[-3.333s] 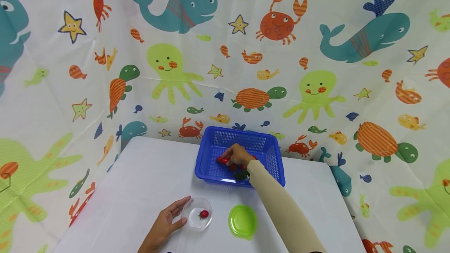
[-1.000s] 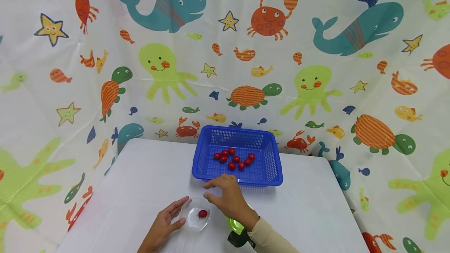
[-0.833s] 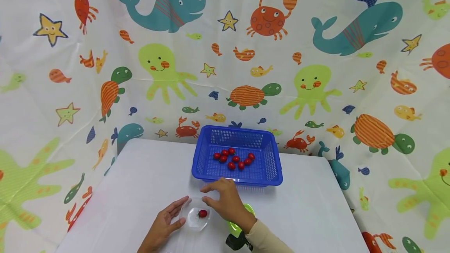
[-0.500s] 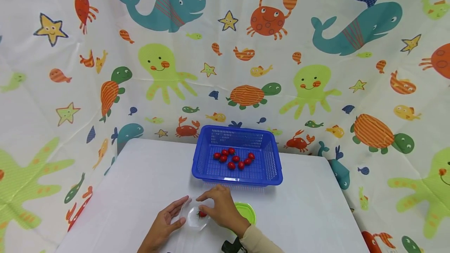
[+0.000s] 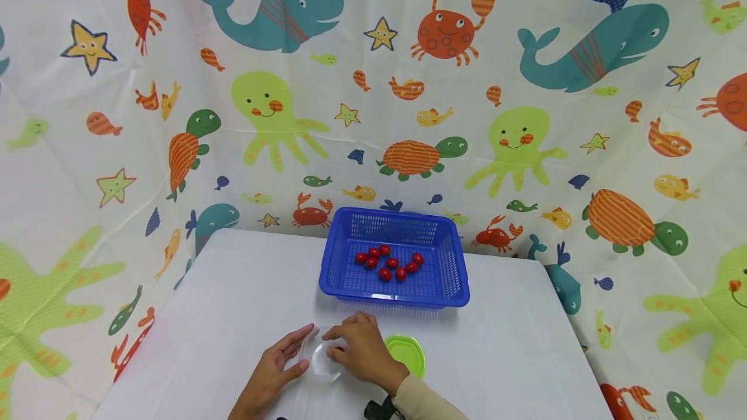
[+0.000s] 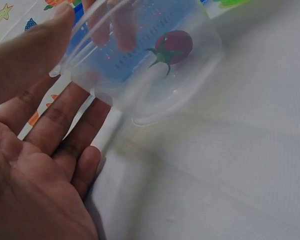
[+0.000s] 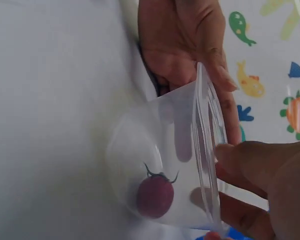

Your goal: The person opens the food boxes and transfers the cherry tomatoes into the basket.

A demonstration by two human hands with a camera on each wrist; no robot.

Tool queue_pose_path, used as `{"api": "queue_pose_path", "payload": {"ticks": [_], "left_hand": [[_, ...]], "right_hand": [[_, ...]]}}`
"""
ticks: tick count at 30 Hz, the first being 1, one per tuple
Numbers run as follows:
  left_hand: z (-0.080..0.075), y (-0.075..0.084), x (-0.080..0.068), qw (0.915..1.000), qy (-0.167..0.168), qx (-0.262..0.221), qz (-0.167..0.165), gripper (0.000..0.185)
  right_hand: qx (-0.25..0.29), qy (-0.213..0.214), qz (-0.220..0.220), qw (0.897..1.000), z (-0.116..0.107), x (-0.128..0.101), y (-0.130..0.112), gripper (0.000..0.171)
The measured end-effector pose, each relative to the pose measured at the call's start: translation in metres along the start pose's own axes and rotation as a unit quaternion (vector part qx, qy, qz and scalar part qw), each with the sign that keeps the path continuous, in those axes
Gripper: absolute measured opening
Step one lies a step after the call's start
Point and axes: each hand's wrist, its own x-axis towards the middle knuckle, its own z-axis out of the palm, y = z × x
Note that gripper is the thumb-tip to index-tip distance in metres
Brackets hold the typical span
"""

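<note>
A clear plastic tub stands on the white table, with one small red cherry tomato with a green calyx inside, near the bottom. My left hand holds the tub's left side, thumb in front and fingers around the back. Above and into the tub's mouth reach the fingers of my right hand, which show through its wall in the left wrist view. Thumb and fingers are apart there, with nothing seen between them and the tomato below their tips. From the head view my right hand hides the tomato.
Behind the hands stands a blue plastic basket with several cherry tomatoes on its floor. A green lid lies to the right of the tub, partly behind my right forearm. A patterned curtain closes off the back and sides.
My right hand has come out of the basket, moved toward me and left, and lowered its fingers into the tub. My left hand has stayed on the tub.
</note>
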Motion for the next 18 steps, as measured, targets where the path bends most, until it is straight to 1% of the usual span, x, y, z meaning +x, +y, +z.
{"api": "queue_pose_path", "payload": {"ticks": [4,7,10,11,13,16,18], "left_hand": [[0.002,0.0011,0.0,0.9999,0.01,-0.002,-0.014,0.057],[0.003,0.0007,0.0,0.9995,0.014,-0.002,-0.026,0.056],[0.0035,-0.0001,0.0002,0.9992,0.014,-0.001,-0.036,0.056],[0.0035,-0.0005,0.0003,0.9993,0.013,-0.001,-0.034,0.056],[0.0032,-0.0011,0.0004,0.9995,0.014,-0.003,-0.028,0.056],[0.0018,-0.0026,0.0002,1.0,0.007,-0.002,-0.001,0.056],[0.0009,-0.0036,-0.0001,0.9999,0.004,0.001,0.013,0.055]], "right_hand": [[-0.054,-0.045,-0.006,0.998,0.0005,0.0005,-0.0047,0.027],[-0.039,-0.079,-0.007,0.996,-0.0006,0.0004,-0.0072,0.027],[-0.002,-0.094,-0.007,0.996,-0.0017,-0.0001,-0.0076,0.026],[0.007,-0.095,-0.005,0.995,-0.0018,-0.0003,-0.0076,0.026],[0.005,-0.086,0.001,0.996,-0.0012,-0.0005,-0.0077,0.026],[-0.039,-0.075,0.01,0.996,0.0001,-0.0002,-0.0095,0.026],[-0.064,-0.085,0.016,0.994,0.0017,0.0005,-0.0106,0.026]]}}
